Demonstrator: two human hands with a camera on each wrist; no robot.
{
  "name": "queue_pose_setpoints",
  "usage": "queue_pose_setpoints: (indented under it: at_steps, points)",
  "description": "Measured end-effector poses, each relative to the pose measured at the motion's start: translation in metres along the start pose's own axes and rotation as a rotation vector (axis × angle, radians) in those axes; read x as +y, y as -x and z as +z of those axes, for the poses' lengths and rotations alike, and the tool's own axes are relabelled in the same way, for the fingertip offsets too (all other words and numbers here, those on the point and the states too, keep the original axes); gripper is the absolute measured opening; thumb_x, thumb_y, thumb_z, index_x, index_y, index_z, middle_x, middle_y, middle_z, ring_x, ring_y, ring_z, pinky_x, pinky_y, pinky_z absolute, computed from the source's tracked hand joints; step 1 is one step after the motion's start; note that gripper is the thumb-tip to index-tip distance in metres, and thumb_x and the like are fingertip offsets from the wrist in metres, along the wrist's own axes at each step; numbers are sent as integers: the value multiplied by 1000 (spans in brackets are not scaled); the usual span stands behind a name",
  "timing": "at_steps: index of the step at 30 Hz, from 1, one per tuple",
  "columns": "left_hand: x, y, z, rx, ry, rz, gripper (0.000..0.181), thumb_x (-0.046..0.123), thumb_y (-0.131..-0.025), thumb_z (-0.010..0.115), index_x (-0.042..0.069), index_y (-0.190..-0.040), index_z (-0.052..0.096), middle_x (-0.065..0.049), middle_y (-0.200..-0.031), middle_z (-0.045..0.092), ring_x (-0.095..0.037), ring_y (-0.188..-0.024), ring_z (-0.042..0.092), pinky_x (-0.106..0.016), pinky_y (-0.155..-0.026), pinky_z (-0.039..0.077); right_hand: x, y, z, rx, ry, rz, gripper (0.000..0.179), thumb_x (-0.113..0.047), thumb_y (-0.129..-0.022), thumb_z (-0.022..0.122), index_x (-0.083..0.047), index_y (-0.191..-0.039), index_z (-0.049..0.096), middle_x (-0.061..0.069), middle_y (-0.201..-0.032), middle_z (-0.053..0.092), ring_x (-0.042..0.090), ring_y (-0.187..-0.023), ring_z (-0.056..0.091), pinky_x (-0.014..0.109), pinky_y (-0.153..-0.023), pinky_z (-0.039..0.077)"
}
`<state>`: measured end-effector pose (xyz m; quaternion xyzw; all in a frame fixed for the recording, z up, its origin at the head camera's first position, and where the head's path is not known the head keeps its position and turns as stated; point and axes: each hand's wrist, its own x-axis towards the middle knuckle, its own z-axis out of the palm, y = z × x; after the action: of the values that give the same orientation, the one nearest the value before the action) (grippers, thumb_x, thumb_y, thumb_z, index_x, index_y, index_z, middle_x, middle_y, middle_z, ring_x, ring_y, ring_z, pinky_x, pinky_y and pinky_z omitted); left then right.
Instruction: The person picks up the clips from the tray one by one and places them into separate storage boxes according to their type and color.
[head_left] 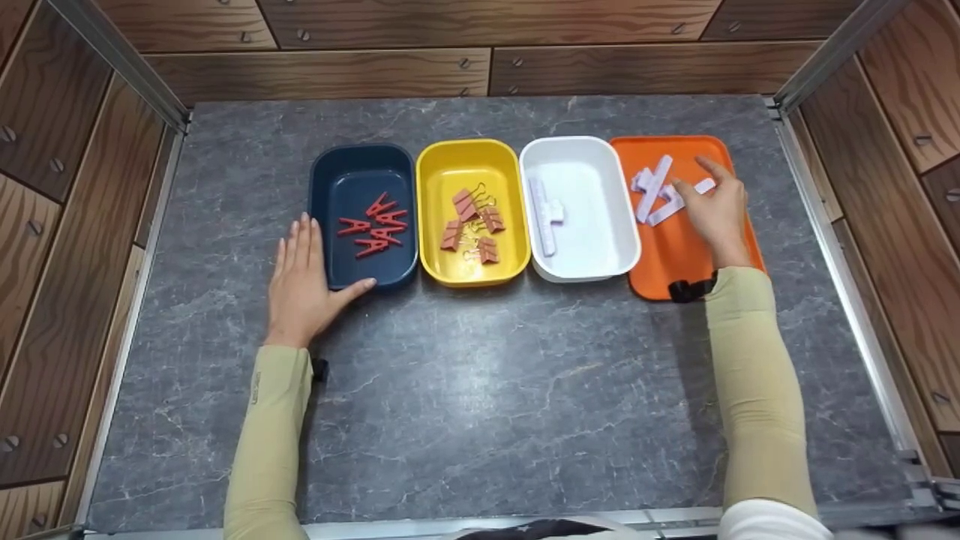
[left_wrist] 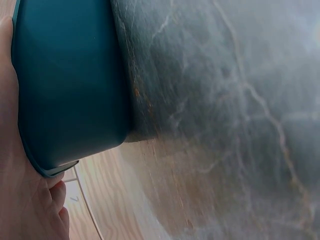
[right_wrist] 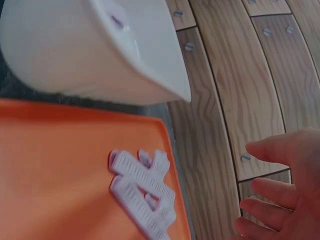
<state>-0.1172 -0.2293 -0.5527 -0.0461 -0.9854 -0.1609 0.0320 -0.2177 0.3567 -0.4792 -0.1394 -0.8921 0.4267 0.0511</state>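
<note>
My left hand [head_left: 301,294] lies with straight fingers along the left side of the navy bin [head_left: 363,283], its thumb at the near corner. Small red clothespins [head_left: 379,235] lie inside that bin. Above the orange tray [head_left: 675,259] hovers my right hand [head_left: 718,214], fingers spread and holding nothing. Beside its fingertips, several lilac bag clips [head_left: 655,189] lie crossed in a pile on the tray. In the right wrist view the pile of clips [right_wrist: 142,175] is apart from the hand [right_wrist: 280,195]. One lilac bag clip [head_left: 544,217] lies in the white bin [head_left: 592,259].
Between the navy and white bins stands a yellow bin [head_left: 474,276] with several pinkish-brown binder clips [head_left: 465,204]. The containers form a row on the grey marbled table [head_left: 480,390]. Wood-patterned panels [head_left: 337,71] and metal rails [head_left: 847,296] border the table.
</note>
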Motion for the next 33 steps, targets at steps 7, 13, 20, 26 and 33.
queue_pose_setpoints:
  at_steps: [7, 13, 20, 26, 33]
  points:
    - [1, 0, 0, -2, 7, -3, 130, 90, -79, 49, 1, -162, 3, -13, -169, -2, -27, -155, -3, -37, -123, -7, 17, -8, -2, -65, 61, -13, 59, -24, -102, 60, -11, -157, 43, 10, -162, 35, 26, -148, 28, 43, -119, 29]
    - [1, 0, 0, -9, 9, -6, 130, 90, -79, 48, 1, -162, 2, -13, -169, -3, -25, -154, -5, -36, -123, -8, 29, -16, 1, -120, 149, -161, 58, -2, -96, 58, 3, -152, 43, 22, -162, 30, 33, -151, 22, 47, -122, 20]
    - [1, -1, 1, -9, 7, -8, 130, 90, -79, 48, 2, -162, 2, -13, -169, -3, -26, -154, -5, -36, -123, -8, 41, -25, 1, -250, 316, -215, 57, 0, -97, 57, 11, -150, 39, 29, -162, 23, 42, -150, 18, 55, -122, 12]
    - [0, -1, 1, -6, 15, -16, 131, 91, -78, 48, 2, -162, 2, -13, -169, -3, -25, -154, -4, -37, -123, -6, 50, -30, 1, -311, 386, -170, 58, 1, -97, 57, 9, -151, 39, 27, -163, 20, 43, -151, 15, 54, -122, 12]
    - [2, -1, -1, -15, 10, -21, 131, 91, -78, 47, 2, -162, 1, -12, -169, -4, -24, -154, -6, -36, -123, -8, 53, -31, 4, -304, 341, -152, 57, -3, -100, 59, 8, -152, 39, 25, -164, 20, 41, -151, 14, 53, -122, 13]
